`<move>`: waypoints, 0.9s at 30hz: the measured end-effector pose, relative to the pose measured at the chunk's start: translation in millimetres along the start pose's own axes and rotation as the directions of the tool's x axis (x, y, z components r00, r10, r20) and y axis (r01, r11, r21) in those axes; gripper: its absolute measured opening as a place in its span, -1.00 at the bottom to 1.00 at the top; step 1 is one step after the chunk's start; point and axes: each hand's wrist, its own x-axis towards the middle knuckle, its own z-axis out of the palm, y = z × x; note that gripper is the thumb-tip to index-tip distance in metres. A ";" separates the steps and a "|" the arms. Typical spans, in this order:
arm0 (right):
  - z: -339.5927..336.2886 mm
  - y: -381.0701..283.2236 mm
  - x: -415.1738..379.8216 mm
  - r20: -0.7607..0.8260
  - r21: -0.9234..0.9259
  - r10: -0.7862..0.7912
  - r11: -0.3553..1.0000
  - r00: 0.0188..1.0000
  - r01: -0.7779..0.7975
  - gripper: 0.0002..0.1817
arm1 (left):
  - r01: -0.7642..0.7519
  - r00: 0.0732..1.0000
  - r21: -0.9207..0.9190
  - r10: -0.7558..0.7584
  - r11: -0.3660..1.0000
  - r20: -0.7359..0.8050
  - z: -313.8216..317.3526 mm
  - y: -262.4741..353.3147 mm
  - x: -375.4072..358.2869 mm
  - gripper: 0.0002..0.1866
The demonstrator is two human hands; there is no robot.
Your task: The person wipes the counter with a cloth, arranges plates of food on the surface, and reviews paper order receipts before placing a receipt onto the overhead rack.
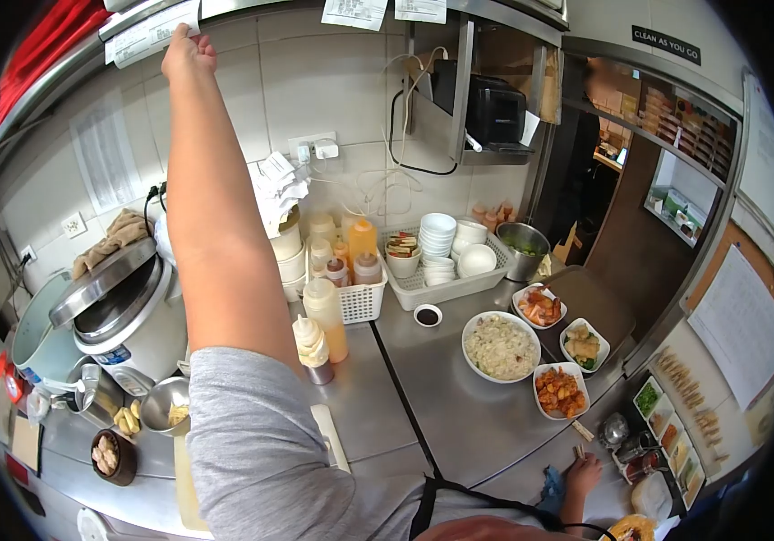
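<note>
My left hand is raised high at the upper left, its thumb and fingers closed on a printed order ticket at the metal rail. Low on the right, my right hand rests near the counter's edge with its fingers curled. A small pale item shows at its fingertips, too small to name. Beside it lies a blue cloth. Ahead of that hand stand a large bowl of rice, a bowl of orange-red chunks, a bowl of greens and pale pieces, and another filled bowl.
A small dish of dark sauce sits behind the rice. Sauce bottles and a white basket of stacked bowls line the wall. Rice cooker and steel bowl are left; a condiment tray is right. A printer hangs above.
</note>
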 end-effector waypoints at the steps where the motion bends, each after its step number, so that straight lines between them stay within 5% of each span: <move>1: -3.7 -2.2 0.0 0.000 -0.001 -0.005 1.000 1.000 0.005 -0.87 | 0.006 0.999 0.019 -0.007 1.000 0.032 -0.2 -0.3 8.5 -0.78; 12: -8.3 -4.9 2.4 0.056 -0.020 0.049 0.999 0.997 -0.048 -0.83 | 0.077 0.960 0.115 -0.105 0.990 0.261 22.1 -62.5 -41.8 -0.85; 21: -5.9 -2.8 2.4 0.080 -0.041 0.062 0.997 0.995 -0.059 -0.83 | 0.116 0.956 0.153 -0.153 0.981 0.252 55.9 -86.3 -87.4 -0.90; 27: -8.8 -2.7 0.4 0.047 0.009 0.006 1.000 0.999 -0.007 -0.83 | 0.137 0.942 0.166 -0.180 0.977 0.283 52.2 -111.6 -62.9 -0.75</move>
